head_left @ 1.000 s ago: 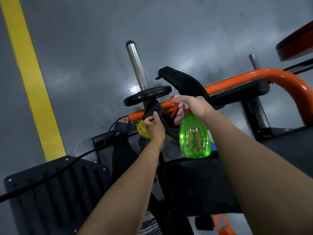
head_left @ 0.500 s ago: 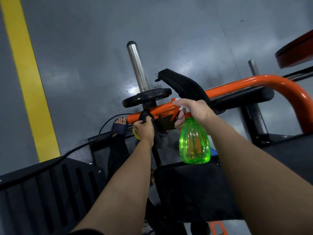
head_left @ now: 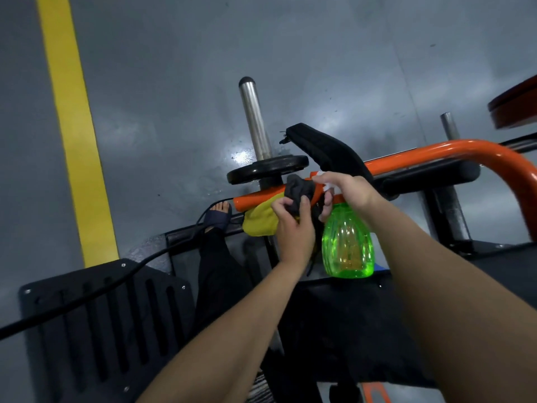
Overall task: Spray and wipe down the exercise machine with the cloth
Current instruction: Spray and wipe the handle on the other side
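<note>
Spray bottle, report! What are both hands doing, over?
Left hand grips cloth against orange bar. Right hand holds green spray bottle at trigger. Weight plate sits close above wiping spot.

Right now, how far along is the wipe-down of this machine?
Done: nothing visibly finished. In hand: left hand grips the yellow-and-dark cloth against the orange metal bar; right hand holds the green plastic spray bottle. Left: black padded rest, black weight plate.

We see glossy orange paint on the metal bar, brushed steel on the post, shiny translucent plastic in our spray bottle, soft matt cloth, sheeny floor
</note>
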The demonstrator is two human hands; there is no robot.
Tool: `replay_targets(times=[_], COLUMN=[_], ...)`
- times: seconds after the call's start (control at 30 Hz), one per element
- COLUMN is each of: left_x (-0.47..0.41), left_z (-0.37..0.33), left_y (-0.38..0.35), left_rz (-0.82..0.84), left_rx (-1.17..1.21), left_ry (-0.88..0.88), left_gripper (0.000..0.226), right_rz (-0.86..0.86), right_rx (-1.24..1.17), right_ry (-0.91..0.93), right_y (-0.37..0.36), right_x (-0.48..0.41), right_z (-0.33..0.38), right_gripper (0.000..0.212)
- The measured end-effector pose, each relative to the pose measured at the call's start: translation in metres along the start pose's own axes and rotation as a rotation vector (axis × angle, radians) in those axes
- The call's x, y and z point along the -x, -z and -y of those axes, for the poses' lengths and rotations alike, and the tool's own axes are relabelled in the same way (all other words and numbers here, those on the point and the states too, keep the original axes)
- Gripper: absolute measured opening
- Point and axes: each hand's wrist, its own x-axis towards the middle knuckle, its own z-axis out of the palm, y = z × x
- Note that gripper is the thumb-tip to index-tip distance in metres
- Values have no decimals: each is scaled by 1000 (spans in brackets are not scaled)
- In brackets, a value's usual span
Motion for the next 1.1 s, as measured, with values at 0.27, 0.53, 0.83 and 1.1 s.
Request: replay_targets(times=[0.27, 0.53, 0.83, 1.1], left_x=[-59, -103, -102, -73], left_z=[58, 97, 112, 93], left_y=[-3, 7, 17, 10], left_rz=[-121, -353, -190, -170], left_rx=[31, 21, 218, 249], left_ry=[96, 367, 367, 365], left_gripper=[18, 22, 56, 39], right_rz=[-16, -3, -41, -48], right_rx=[-96, -207, -74, -93], right_ry=[-15, -38, 58, 70], right_y=[-4, -7, -5, -7], right_x=[3, -1, -1, 2], right_z=[3, 2, -4, -5], right_gripper=[51, 42, 61, 63])
